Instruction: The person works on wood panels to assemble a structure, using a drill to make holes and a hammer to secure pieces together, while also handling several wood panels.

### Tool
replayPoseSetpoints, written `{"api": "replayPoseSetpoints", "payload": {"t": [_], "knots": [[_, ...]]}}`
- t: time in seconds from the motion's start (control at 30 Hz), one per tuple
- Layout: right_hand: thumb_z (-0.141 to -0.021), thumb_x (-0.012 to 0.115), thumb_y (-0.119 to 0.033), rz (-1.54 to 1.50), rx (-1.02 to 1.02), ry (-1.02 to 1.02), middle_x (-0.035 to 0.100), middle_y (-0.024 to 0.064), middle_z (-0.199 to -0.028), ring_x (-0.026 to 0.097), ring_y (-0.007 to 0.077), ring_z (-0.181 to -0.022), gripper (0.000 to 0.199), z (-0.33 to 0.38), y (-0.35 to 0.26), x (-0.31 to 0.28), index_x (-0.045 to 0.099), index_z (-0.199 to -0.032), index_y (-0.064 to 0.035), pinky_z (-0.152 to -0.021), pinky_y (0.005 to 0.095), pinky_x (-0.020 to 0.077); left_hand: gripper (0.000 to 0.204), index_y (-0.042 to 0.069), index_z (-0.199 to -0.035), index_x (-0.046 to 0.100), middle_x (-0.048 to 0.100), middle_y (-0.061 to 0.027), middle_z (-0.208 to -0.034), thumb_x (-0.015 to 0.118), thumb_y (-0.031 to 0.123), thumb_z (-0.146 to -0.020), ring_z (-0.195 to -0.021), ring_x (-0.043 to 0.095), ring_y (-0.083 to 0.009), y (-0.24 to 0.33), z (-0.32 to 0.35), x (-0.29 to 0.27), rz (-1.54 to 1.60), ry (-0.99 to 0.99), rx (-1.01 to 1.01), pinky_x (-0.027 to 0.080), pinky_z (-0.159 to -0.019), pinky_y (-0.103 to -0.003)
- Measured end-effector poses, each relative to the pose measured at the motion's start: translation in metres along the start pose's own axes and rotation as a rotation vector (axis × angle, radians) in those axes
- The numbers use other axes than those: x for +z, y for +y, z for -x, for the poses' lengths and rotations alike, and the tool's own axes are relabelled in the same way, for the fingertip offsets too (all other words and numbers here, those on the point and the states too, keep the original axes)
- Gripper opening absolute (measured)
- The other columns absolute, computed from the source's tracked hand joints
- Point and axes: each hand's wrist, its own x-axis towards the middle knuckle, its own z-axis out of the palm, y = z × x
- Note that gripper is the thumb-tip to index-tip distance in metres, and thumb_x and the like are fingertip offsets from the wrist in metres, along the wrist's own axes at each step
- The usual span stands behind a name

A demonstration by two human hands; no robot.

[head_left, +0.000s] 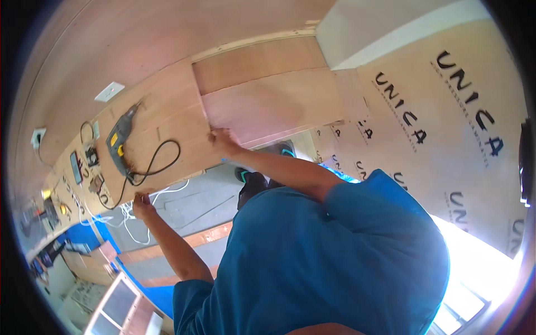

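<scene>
A light-brown wooden board [173, 89] lies along the long bench, its right edge running beside a step in the wood. My right hand [223, 139] is closed at that edge, fingers curled against the board. At the front edge, further left, my left hand [143, 206] is closed with its fingers bent over the rim; its fingertips are small and partly hidden. On the board rests a grey and yellow power drill [119, 139], its bit toward the wall. The drill's black cord [174, 142] loops across the board between the drill and my hands.
A phone [76, 167] lies left of the drill. Wall sockets [109, 91] line the back, one with a plug in. White cables [131, 223] hang below the front edge. Large printed laminate sheets [402, 106] stand at the right. My shoes [243, 174] are below the bench.
</scene>
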Motion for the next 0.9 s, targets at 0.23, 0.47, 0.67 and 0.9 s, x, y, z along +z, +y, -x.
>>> {"api": "replayPoseSetpoints", "payload": {"t": [0.23,0.47,0.67,0.9], "knots": [[-0.093,0.062,-0.032,-0.105,0.148,-0.096,0.071,0.0224,-0.085,0.070,0.0413,-0.082,0.032,-0.004,-0.019,0.006,0.073,-0.089,-0.0027,-0.077,0.0503,0.0560,0.027,-0.015,-0.100,0.063,0.068,-0.0174,-0.095,0.070,0.009,-0.088,-0.078,0.067,-0.0301,0.027,-0.031,0.008,-0.555,-0.078,0.272,0.063,-0.067,-0.042],[-0.095,0.059,-0.024,0.290,-0.035,0.536,0.061,0.0202,-0.131,0.053,0.0365,-0.129,0.036,0.041,0.136,-0.154,0.064,-0.126,-0.0054,-0.109,0.0479,0.0414,0.044,-0.009,-0.115,0.066,0.069,-0.0216,-0.112,0.069,0.025,-0.087,-0.093,0.067,-0.0333,0.015,0.018,0.037,-1.067,0.056,0.594,0.051,-0.080,-0.049],[-0.078,0.071,-0.047,0.629,0.452,0.710,0.056,0.0222,-0.130,0.056,0.0456,-0.119,0.057,0.089,0.261,-0.297,0.065,-0.122,-0.0115,-0.094,0.0591,0.0495,0.049,-0.003,-0.129,0.054,0.061,-0.0242,-0.119,0.067,0.029,-0.094,-0.094,0.067,-0.0380,-0.066,0.133,0.040,-0.631,-0.183,0.037,0.057,-0.081,-0.050],[-0.083,0.072,-0.043,0.546,0.378,0.305,0.067,0.0237,-0.112,0.068,0.0356,-0.103,0.054,0.066,0.269,-0.328,0.066,-0.117,-0.0015,-0.090,0.0500,0.0547,0.053,0.005,-0.146,0.040,0.051,-0.0242,-0.133,0.056,0.031,-0.102,-0.106,0.065,-0.0444,-0.084,0.279,0.117,-0.152,-0.403,-0.405,0.058,-0.087,-0.050]]}}
